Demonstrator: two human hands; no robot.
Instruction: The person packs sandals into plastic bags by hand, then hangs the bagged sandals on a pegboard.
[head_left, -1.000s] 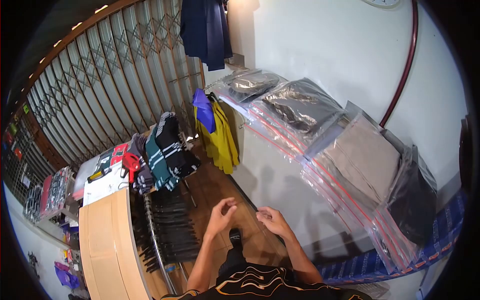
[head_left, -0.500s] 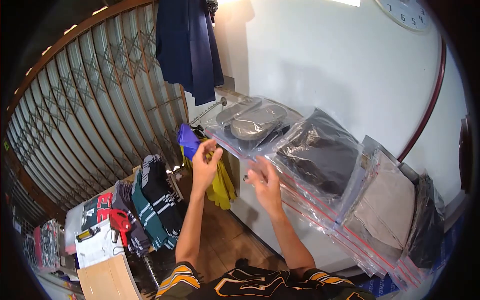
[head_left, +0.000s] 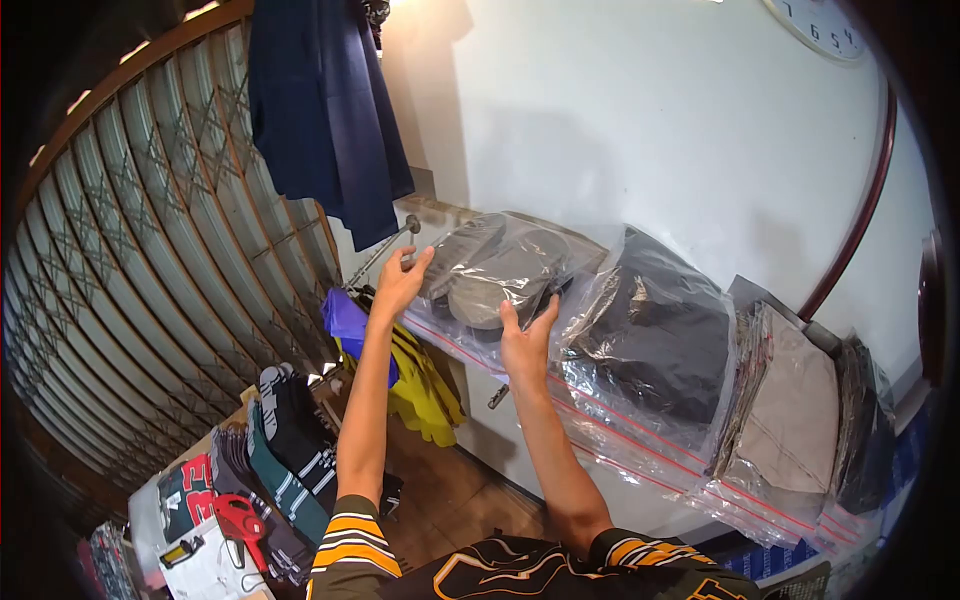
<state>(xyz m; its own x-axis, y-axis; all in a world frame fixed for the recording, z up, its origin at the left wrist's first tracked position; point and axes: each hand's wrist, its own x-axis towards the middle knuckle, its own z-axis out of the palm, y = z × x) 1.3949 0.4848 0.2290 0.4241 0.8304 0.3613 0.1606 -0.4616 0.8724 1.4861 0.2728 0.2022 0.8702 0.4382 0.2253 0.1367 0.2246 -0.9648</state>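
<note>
A clear zip bag (head_left: 460,345) with a red seal line lies on the shelf against the wall. Grey, rounded items that look like caps (head_left: 490,297) show through its plastic. My left hand (head_left: 402,284) is at the bag's left side, thumb and fingers apart. At the bag's front right, my right hand (head_left: 527,338) has its thumb and fingers spread over the plastic. Both hands seem to touch the bag; neither is closed around it. Just to the right lies another clear bag with dark folded clothing (head_left: 665,330).
Bagged beige clothing (head_left: 785,410) stands farther right. Dark blue trousers (head_left: 325,120) hang at upper left, above purple and yellow garments (head_left: 420,400) on a rail. Striped socks (head_left: 285,450) and a red tool (head_left: 240,525) lie lower left, before a folding metal gate (head_left: 150,270).
Both hands have moved from in front of the shelf up to the bag of grey items, the right hand now over its plastic. The camera view has shifted slightly.
</note>
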